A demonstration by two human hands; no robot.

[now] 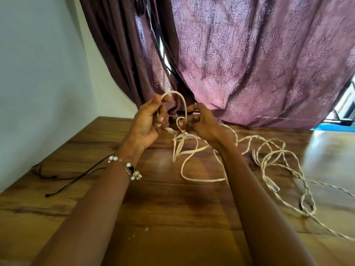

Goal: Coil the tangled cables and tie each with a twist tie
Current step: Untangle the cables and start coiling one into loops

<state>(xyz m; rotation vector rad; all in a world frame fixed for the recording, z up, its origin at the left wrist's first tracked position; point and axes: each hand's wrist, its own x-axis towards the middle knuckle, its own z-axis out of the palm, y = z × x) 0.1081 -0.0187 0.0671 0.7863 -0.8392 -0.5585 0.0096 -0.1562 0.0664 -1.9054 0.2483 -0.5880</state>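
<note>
Several white cables [269,156] lie tangled on the wooden table [172,217], spreading from the middle to the right edge. Both hands are raised above the table's far side. My left hand [148,121] grips a strand of white cable [178,96] that arches up in a loop towards the other hand. My right hand [201,120] pinches the same cable where a small loop hangs below its fingers. From the hands, loose strands and a plug end [170,129] drop to the table. A plug [273,186] lies among the tangle on the right.
Thin dark cords [63,177] lie on the table at the left, near the white wall [38,83]. A purple patterned curtain [259,64] hangs right behind the table's far edge. A beaded bracelet [132,172] sits on my left wrist.
</note>
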